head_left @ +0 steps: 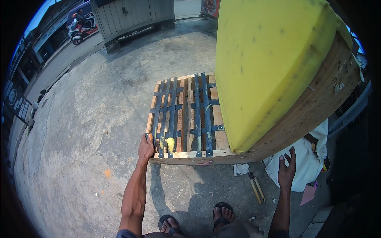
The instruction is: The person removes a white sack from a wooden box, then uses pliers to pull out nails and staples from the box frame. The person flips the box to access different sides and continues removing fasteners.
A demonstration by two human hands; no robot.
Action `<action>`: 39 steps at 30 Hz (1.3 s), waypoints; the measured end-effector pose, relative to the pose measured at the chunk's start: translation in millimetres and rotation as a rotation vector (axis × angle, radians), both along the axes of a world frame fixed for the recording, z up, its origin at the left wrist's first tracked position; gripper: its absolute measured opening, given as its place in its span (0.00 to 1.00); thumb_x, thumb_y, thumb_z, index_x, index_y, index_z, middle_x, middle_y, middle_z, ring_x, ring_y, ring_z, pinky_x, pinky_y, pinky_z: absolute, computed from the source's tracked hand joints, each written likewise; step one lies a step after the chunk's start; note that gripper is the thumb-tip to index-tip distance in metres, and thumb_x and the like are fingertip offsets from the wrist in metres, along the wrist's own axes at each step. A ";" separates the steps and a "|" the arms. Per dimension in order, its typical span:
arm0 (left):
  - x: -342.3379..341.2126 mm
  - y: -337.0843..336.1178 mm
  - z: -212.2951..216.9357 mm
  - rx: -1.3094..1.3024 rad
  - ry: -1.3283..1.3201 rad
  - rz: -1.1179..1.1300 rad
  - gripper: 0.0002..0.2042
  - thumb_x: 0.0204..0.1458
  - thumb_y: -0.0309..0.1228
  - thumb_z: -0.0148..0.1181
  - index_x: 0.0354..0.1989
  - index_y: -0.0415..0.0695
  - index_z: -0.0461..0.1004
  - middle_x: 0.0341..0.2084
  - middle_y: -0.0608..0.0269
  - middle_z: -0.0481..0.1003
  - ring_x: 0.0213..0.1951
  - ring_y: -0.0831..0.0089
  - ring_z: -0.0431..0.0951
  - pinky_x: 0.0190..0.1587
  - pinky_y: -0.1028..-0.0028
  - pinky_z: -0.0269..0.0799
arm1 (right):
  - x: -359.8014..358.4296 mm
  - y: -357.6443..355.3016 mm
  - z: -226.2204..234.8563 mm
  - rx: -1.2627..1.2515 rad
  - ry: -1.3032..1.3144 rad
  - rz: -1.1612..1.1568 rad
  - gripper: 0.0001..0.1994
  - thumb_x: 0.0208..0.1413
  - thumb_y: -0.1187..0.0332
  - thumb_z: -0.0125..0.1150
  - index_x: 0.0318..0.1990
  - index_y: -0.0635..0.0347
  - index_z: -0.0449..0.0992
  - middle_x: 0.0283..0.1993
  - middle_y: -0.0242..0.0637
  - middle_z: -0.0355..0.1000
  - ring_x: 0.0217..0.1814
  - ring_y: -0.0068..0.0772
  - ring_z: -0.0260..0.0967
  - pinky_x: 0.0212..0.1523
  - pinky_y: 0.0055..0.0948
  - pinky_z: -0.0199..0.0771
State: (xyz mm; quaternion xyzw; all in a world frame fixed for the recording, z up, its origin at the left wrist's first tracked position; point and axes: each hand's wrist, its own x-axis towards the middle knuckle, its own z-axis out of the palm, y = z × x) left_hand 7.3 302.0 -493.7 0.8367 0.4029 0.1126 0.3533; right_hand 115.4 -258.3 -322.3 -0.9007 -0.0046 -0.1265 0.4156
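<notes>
A wooden seat frame (198, 158) strung with dark webbing straps (163, 119) is in front of me. Tall yellow foam (270, 71) covers the section rising at its right, with bare wooden board along the side. My left hand (146, 148) grips the frame's near left corner, thumb on top and fingers mostly hidden round the edge. A yellow scrap of foam (170, 144) clings to the webbing beside it. My right hand (286, 170) hovers with fingers apart over white fabric (299, 174) at the right, holding nothing.
Pincers (256, 188) with pale handles lie on the concrete by a white scrap (241, 169). A pink scrap (308, 195) is farther right. My sandalled feet (198, 222) stand below the frame. A grey metal cabinet (135, 18) stands beyond; people ride a motorbike (82, 27) at the far left.
</notes>
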 end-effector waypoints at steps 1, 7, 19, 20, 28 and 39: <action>-0.6 -4.9 5.3 0.019 0.026 -0.006 0.33 0.68 0.60 0.39 0.67 0.44 0.63 0.51 0.36 0.78 0.54 0.34 0.77 0.55 0.47 0.71 | 1.5 7.4 0.9 0.036 -0.018 0.018 0.35 0.67 0.68 0.58 0.77 0.61 0.50 0.77 0.54 0.54 0.71 0.52 0.64 0.58 0.48 0.78; -11.7 -19.7 18.3 0.074 0.123 -0.027 0.35 0.66 0.63 0.42 0.67 0.44 0.64 0.46 0.34 0.80 0.51 0.35 0.79 0.53 0.46 0.71 | 1.2 48.1 -9.9 0.274 -0.005 0.075 0.45 0.65 0.69 0.62 0.80 0.58 0.36 0.83 0.54 0.36 0.79 0.59 0.48 0.68 0.49 0.72; -129.1 -157.1 1.8 -0.540 -0.111 -0.007 0.33 0.67 0.62 0.39 0.68 0.50 0.67 0.54 0.39 0.78 0.57 0.38 0.77 0.58 0.52 0.71 | 74.5 -20.3 -3.9 0.382 0.185 0.057 0.45 0.68 0.52 0.59 0.81 0.57 0.37 0.79 0.57 0.50 0.79 0.51 0.53 0.68 0.51 0.69; -131.1 -176.1 10.4 -0.683 -0.132 -0.043 0.31 0.67 0.59 0.41 0.66 0.48 0.69 0.54 0.40 0.78 0.57 0.40 0.77 0.57 0.54 0.72 | 72.0 -29.7 -5.7 0.423 0.236 -0.052 0.43 0.69 0.51 0.58 0.80 0.57 0.40 0.77 0.56 0.53 0.77 0.51 0.56 0.66 0.51 0.70; -43.4 -134.4 73.4 0.116 -0.244 -0.386 0.14 0.65 0.36 0.53 0.46 0.38 0.80 0.44 0.45 0.79 0.47 0.47 0.79 0.49 0.56 0.74 | -53.1 32.1 -85.6 0.612 0.471 -0.208 0.34 0.70 0.56 0.56 0.77 0.55 0.50 0.74 0.49 0.54 0.71 0.45 0.61 0.56 0.45 0.80; 72.9 -78.0 38.1 0.559 -0.036 -0.830 0.18 0.69 0.46 0.47 0.44 0.40 0.67 0.19 0.44 0.76 0.28 0.47 0.78 0.43 0.56 0.71 | -99.4 69.6 -122.7 0.843 0.811 0.106 0.39 0.73 0.54 0.49 0.81 0.36 0.29 0.83 0.44 0.38 0.81 0.58 0.45 0.65 0.74 0.66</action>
